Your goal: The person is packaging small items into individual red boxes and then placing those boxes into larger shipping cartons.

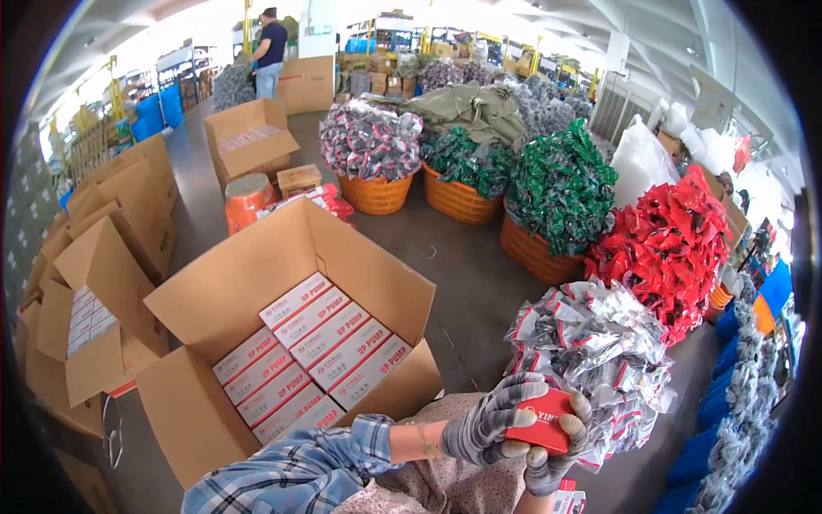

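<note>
A small red box (545,421) is held up in front of my body, gripped from both sides. My left hand (486,421), in a grey striped glove, closes on its left side. On its right side my gloved right hand (567,441) is wrapped round the edge, fingers bent. Just beyond my hands rises a heap of clear-bagged parts with grey and red (595,351). To my left stands an open cardboard carton (240,248), and white boxes with red print (321,321) lie in rows inside it.
Orange baskets (377,195) piled with bagged parts stand ahead, some green (561,184). A red heap (664,248) lies to the right. More open cartons (128,201) line the left side, with another carton (248,141) farther off. A person (271,56) stands at the back.
</note>
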Demonstrator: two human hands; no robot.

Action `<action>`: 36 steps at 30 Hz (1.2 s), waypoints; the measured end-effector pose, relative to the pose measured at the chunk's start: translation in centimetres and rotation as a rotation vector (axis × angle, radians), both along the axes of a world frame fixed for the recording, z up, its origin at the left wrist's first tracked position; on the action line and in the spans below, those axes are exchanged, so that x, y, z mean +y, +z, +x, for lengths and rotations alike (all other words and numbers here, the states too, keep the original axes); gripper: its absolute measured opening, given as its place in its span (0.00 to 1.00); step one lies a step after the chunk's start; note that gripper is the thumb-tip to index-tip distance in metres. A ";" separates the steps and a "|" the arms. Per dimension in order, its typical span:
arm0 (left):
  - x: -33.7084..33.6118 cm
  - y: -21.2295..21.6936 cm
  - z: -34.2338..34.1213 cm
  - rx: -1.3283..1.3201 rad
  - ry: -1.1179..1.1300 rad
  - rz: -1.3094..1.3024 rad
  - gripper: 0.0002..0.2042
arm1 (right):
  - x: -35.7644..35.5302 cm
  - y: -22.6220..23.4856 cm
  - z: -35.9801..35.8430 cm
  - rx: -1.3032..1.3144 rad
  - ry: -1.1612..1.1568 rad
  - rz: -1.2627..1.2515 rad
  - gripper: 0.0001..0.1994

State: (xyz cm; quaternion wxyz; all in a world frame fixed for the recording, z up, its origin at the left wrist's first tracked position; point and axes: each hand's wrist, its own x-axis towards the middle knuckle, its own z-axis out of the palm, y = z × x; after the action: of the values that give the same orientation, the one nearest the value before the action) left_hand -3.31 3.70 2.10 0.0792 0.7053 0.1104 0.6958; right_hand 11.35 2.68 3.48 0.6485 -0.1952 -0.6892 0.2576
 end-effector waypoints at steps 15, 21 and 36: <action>0.2 1.7 -1.0 -0.044 -0.044 -0.105 0.15 | -0.6 2.5 -1.6 -0.007 -0.101 -0.098 0.19; 0.3 1.0 -0.9 -0.008 -0.032 -0.049 0.14 | 0.0 1.9 -1.3 -0.059 -0.098 0.061 0.18; -4.2 -3.3 -7.4 -0.248 0.235 -0.798 0.17 | -1.1 0.8 -2.6 -0.380 -0.210 0.102 0.29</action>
State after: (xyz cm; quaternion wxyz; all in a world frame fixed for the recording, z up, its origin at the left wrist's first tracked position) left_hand -10.70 -0.55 -1.18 0.2784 0.5131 0.4400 0.6824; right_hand 8.77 1.53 4.32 0.5392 -0.2781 -0.7870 0.1119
